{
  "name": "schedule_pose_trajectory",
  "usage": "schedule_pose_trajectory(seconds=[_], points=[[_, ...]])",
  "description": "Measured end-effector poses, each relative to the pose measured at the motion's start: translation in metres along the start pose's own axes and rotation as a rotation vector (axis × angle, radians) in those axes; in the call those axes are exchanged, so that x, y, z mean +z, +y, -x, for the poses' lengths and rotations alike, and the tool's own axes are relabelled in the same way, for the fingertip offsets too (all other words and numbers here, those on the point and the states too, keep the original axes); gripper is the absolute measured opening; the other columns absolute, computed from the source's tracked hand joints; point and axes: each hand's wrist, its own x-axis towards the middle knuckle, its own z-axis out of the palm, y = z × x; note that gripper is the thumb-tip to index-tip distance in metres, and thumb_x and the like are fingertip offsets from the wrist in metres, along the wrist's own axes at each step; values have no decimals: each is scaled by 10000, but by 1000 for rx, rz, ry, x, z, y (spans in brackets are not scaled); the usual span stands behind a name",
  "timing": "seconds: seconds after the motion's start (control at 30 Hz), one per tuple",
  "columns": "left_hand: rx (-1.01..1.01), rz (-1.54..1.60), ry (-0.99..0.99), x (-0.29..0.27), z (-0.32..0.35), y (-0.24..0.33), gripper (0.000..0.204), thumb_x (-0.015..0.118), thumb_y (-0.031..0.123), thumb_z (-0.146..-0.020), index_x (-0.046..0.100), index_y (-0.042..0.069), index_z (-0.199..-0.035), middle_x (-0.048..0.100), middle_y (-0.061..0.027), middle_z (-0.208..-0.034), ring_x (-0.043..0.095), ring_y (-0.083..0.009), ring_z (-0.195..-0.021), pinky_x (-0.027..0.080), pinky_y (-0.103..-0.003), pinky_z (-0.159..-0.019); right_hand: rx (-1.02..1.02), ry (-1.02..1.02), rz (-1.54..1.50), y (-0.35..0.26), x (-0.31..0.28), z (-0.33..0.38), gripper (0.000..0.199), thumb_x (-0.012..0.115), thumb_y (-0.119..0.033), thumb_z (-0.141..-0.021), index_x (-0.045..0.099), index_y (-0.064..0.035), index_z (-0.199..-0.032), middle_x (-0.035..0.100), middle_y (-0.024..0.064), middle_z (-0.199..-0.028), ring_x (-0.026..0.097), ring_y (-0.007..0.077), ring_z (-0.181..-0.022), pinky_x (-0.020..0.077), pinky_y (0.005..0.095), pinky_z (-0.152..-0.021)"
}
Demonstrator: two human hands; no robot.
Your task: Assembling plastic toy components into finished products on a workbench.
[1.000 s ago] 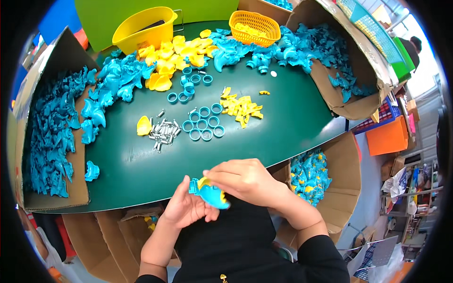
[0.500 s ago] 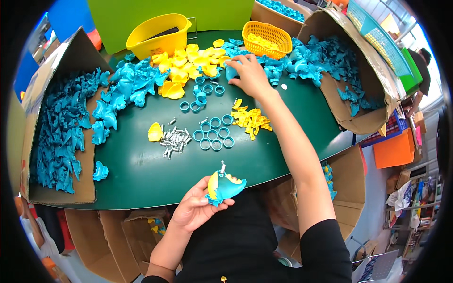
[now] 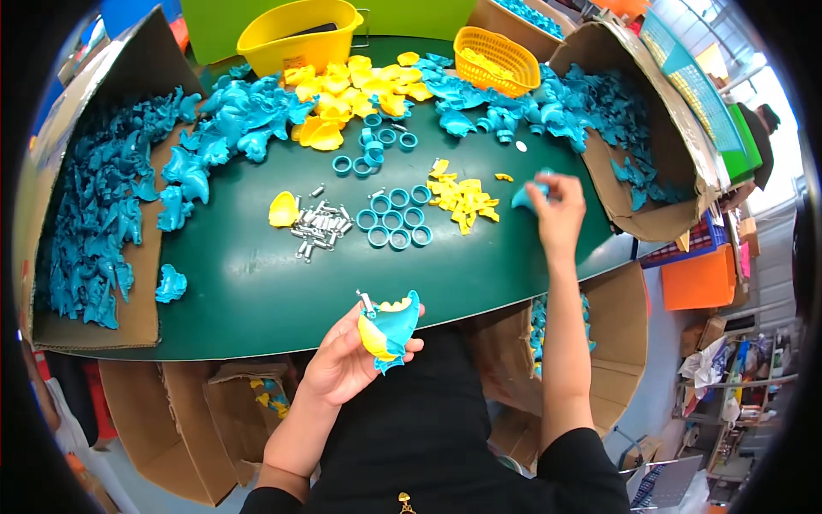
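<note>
My left hand [image 3: 334,367] is closed on a half-assembled blue and yellow plastic toy piece [image 3: 396,329] near the table's front edge. A small silver spring-like part [image 3: 366,302] sticks up from its top. Over the right of the table, my right hand [image 3: 565,210] pinches a curved blue plastic shell [image 3: 524,197], partly hidden by the fingers. Between the hands lie several blue rings [image 3: 399,219] in a cluster and a heap of small yellow pieces [image 3: 467,204]. Farther left are silver springs [image 3: 319,227] beside a single yellow shell [image 3: 283,210].
Cardboard boxes of blue shells stand at left [image 3: 137,291] and right [image 3: 685,218], spilling onto the green table [image 3: 257,317]. A yellow tub [image 3: 295,47], a yellow basket [image 3: 514,81] and yellow shells [image 3: 321,131] are at the back. Open cartons [image 3: 612,343] sit below the front edge.
My right hand has come back from the far blue pile toward the right front, now with a blue shell in its fingers. The toy piece in my left hand has tilted more upright.
</note>
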Motion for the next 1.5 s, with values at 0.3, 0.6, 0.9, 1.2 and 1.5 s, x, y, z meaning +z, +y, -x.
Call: schedule_pose_trajectory(seconds=[0.3,0.6,0.9,1.2,1.5], points=[[-67,-53,-4,7,-20,-10,877,753,182,-754,327,8,-1501,493,-169,-1389,593,-353,-1206,507,-524,-1014,-198,-708,2,25,-72,18,515,717,-144,-835,618,-113,-1340,525,77,-1440,412,296,-1356,283,396,-1162],[270,-607,69,18,-25,-26,837,726,-24,-770,316,-7,-1500,397,-165,-1510,490,-271,-1338,427,-418,-1108,-82,-597,-597,-113,-48,123,633,832,-193,-751,617,30,-1303,550,75,-1093,546,177,-1026,427,295,-943],[285,-759,105,26,-29,-34,845,759,32,-753,335,-22,-1482,423,-181,-1496,482,-273,-1345,439,-412,-1101,18,-578,-708,-115,-32,153,618,815,-89,-786,580,33,-1344,526,80,-1125,566,153,-1052,467,269,-914],[165,-546,-19,18,-26,-23,805,688,-105,-841,301,20,-1536,296,-186,-1593,381,-296,-1434,425,-400,-1119,123,-675,-752,-109,-35,153,663,831,-84,-778,559,18,-1374,492,78,-1193,567,152,-1100,490,283,-937],[177,-390,155,13,-18,-21,561,748,174,-895,511,74,-1392,514,-66,-1324,573,-218,-1212,545,-384,-973,-154,-504,-542,-123,-29,159,734,890,-44,-695,569,10,-1352,587,148,-1237,637,222,-1102,580,326,-872]])
